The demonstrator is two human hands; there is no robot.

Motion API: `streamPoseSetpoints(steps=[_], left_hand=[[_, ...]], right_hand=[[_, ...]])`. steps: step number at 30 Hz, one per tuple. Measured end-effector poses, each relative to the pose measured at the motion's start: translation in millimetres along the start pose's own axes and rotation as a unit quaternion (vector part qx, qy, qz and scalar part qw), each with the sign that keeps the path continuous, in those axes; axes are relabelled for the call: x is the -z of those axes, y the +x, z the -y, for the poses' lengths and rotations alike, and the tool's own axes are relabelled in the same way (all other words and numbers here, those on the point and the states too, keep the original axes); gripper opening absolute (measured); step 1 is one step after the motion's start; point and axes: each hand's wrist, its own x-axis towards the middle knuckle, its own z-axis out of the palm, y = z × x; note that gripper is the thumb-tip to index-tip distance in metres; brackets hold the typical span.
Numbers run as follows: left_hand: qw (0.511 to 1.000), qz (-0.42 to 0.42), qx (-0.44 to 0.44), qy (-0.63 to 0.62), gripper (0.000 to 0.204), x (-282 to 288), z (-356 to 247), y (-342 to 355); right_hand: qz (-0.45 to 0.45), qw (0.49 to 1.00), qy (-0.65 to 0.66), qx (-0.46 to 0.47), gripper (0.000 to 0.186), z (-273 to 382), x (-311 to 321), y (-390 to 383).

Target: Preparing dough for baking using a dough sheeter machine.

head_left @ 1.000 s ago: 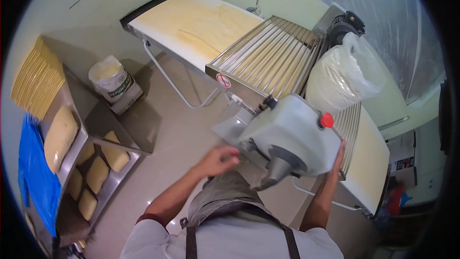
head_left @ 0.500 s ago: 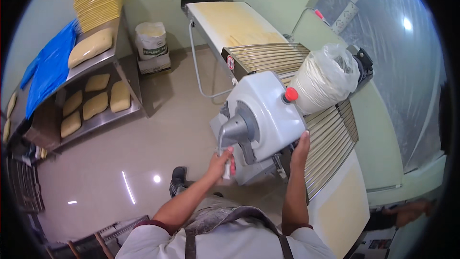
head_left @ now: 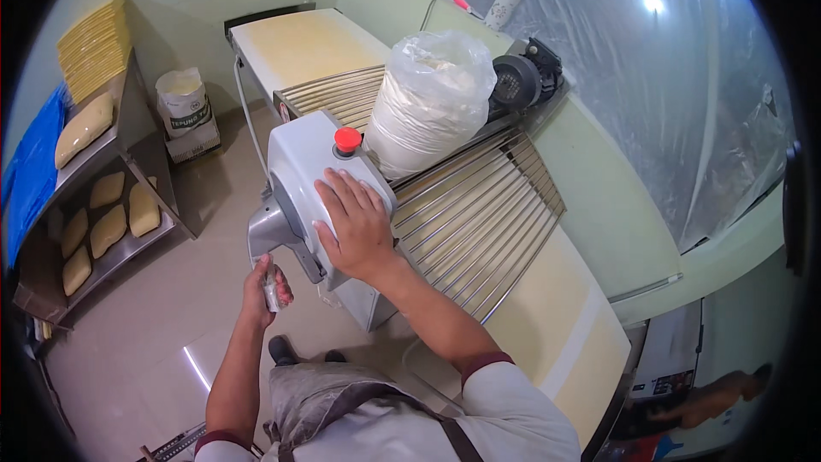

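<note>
My left hand (head_left: pixel 256 295) is closed around the pale grip of a grey adjusting lever (head_left: pixel 275 224) on the side of a dough sheeter. On top of the machine's light grey housing (head_left: pixel 301 139), my right hand (head_left: pixel 359 231) lies flat with its fingers spread. Just beyond those fingertips is a red mushroom button (head_left: pixel 347 139). A clear plastic bag of white flour (head_left: pixel 428 115) stands behind the housing, on the middle of the sheeter. Metal bar guards (head_left: pixel 479 214) slope to either side of it.
Pale conveyor belts (head_left: pixel 547 325) extend toward the near right and the far left (head_left: pixel 299 38). At left, a steel shelf (head_left: pixel 120 248) bears several dough slabs (head_left: pixel 109 231), blue plastic sheeting (head_left: pixel 34 171) and stacked yellow trays (head_left: pixel 96 47). A flour sack (head_left: pixel 182 103) stands by the wall.
My right hand has moved from the housing's near right edge onto its top. The left hand keeps its hold on the lever grip. The view has shifted right, showing more of the near belt.
</note>
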Motion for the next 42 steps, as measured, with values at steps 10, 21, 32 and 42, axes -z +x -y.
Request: streamPoseSetpoints(steps=[10, 21, 32, 42], left_hand=[[0.995, -0.011, -0.093, 0.033, 0.044, -5.6, -5.1, -2.5], [0.997, -0.043, -0.036, 0.047, 0.035, 5.4, -2.4, 0.2], [0.993, 0.020, -0.009, 0.113, 0.042, 6.0, -22.1, -5.4], [0.986, 0.033, -0.007, 0.161, 0.042, 19.3, -23.6, 7.8]], right_hand=[[0.100, 0.994, 0.028, 0.028, 0.058, -11.5, -13.1, 55.3], [0.279, 0.956, -0.069, -0.064, 0.049, -17.2, -81.5, 171.2], [0.542, 0.813, -0.091, -0.191, 0.053, -73.0, -142.9, 243.1], [0.536, 0.814, -0.082, -0.209, 0.052, -68.3, -138.1, 238.9]])
